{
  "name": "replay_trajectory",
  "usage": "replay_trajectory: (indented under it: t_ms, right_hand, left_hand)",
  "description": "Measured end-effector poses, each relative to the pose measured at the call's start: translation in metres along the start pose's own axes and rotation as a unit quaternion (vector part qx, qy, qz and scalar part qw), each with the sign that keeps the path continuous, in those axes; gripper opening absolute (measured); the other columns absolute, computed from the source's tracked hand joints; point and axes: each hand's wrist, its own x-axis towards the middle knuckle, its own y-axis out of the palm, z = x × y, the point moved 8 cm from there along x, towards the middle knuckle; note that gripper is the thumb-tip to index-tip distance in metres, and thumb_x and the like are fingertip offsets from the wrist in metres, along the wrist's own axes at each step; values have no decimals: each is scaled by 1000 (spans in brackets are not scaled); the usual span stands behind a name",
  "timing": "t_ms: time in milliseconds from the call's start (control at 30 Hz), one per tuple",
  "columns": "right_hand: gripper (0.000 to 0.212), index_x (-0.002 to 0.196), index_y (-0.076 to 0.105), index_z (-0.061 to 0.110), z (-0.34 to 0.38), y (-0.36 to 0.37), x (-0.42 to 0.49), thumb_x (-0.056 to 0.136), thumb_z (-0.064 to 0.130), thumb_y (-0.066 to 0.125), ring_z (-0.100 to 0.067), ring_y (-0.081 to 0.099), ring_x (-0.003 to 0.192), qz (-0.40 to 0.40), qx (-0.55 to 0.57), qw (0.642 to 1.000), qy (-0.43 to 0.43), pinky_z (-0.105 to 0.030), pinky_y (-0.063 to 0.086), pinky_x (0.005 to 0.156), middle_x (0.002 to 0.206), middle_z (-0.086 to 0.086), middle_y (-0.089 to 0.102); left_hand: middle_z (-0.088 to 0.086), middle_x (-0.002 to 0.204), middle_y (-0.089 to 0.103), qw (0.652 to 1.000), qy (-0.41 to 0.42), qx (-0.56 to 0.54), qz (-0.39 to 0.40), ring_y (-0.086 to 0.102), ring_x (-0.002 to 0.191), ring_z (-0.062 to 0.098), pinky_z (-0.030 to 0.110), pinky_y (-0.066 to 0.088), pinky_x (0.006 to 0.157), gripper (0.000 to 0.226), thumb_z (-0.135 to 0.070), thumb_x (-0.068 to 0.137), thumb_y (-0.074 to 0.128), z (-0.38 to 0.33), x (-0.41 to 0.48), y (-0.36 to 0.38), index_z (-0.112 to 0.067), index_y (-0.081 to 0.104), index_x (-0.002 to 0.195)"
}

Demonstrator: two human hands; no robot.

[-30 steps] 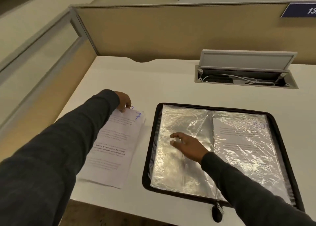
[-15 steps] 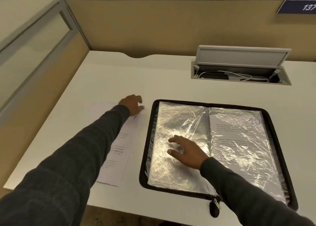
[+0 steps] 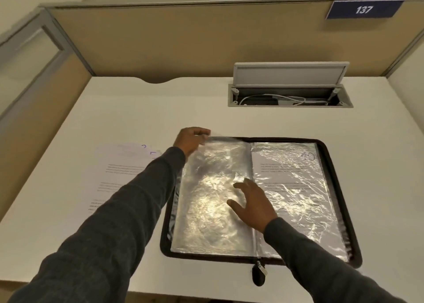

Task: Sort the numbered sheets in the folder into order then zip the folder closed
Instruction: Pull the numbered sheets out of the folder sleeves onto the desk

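Folder (image 3: 259, 139): lies open and flat on the white surface (image 3: 137, 109), zip unfastened, its puller (image 3: 258, 274) hanging off the near edge.
Left page: an empty, shiny plastic sleeve (image 3: 213, 199).
Right page: a sleeve holding a printed sheet (image 3: 296, 176) with a blue handwritten number near its far corner; I cannot read it for sure.
Your left hand (image 3: 190, 140): at the folder's far left corner, fingers pinching the corner of the empty sleeve.
Your right hand (image 3: 251, 204): fingers spread, resting released and flat on the empty sleeve beside the spine.
Loose sheets (image 3: 119, 171): stacked just left of the folder, partly under your left sleeve.
Cable hatch (image 3: 290, 93): beyond the folder, lid up.
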Motion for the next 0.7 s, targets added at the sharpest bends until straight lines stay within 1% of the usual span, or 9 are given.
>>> replay_trajectory:
  t_ms: [67, 133, 200, 267, 300, 400, 533, 600, 700]
  right_hand:
    - [65, 142, 50, 26, -20, -21, -5, 88, 61, 59, -28, 36, 145, -35, 8, 999, 26, -41, 33, 117, 156, -8, 40]
    - [61, 145, 48, 23, -48, -46, -12, 93, 51, 62, -30, 36, 144, -72, -13, 995, 70, -44, 34, 117, 158, -10, 37]
    - [63, 147, 44, 21, -82, -73, -20, 94, 48, 62, -33, 35, 143, -101, -38, 985, 133, -47, 35, 115, 159, -13, 33]
    - [66, 149, 40, 19, -118, -96, -27, 94, 48, 62, -36, 34, 143, -121, -48, 972, 194, -48, 35, 115, 159, -16, 31]
    - [68, 150, 38, 17, -135, -104, -30, 94, 47, 62, -37, 34, 143, -127, -46, 966, 220, -48, 35, 115, 158, -17, 31]
    - [69, 149, 39, 13, -168, -125, -38, 92, 43, 65, -38, 40, 135, -151, -20, 952, 267, -48, 40, 108, 151, -19, 38]
    - [58, 145, 44, 11, -181, -141, -34, 95, 34, 64, -38, 46, 127, -161, 29, 947, 277, -45, 43, 101, 137, -18, 46]
    - [54, 142, 47, 11, -184, -145, -30, 96, 33, 63, -38, 50, 126, -157, 50, 946, 278, -44, 44, 101, 136, -18, 48]
    - [50, 140, 49, 13, -188, -146, -26, 96, 32, 64, -37, 54, 123, -153, 80, 947, 272, -41, 45, 100, 134, -16, 51]
  left_hand:
    - [10, 123, 66, 998, -1, 50, -42, 61, 110, 22, 28, 47, 93, 27, -9, 92, 62, 8, 6, -10, -6, 69, 118]
    - [7, 136, 57, 987, -30, 154, -39, 52, 127, 27, 34, 40, 108, 43, -25, 89, 69, 22, 11, -13, -9, 62, 129]
    - [9, 148, 44, 955, -58, 289, -32, 43, 134, 31, 41, 35, 111, 65, -41, 86, 71, 33, 11, -9, -14, 48, 141]
    - [12, 152, 34, 906, -51, 418, -49, 37, 136, 35, 46, 33, 111, 73, -50, 85, 67, 33, 8, 0, -20, 40, 145]
    - [12, 154, 30, 890, -38, 450, -61, 35, 138, 35, 47, 32, 112, 73, -52, 86, 65, 30, 5, 7, -21, 37, 147]
    - [12, 156, 26, 873, 23, 479, -90, 31, 140, 35, 47, 29, 113, 72, -50, 88, 62, 13, -2, 35, -21, 35, 149]
    - [13, 153, 30, 843, 101, 518, -105, 29, 139, 32, 47, 25, 111, 67, -46, 89, 61, -13, -14, 85, -20, 38, 146]
    - [12, 152, 32, 831, 132, 533, -87, 30, 138, 32, 48, 26, 110, 65, -46, 88, 60, -21, -17, 113, -20, 40, 145]
    - [9, 144, 44, 824, 173, 538, -30, 40, 132, 29, 45, 35, 106, 58, -46, 87, 60, -28, -19, 157, -22, 47, 138]
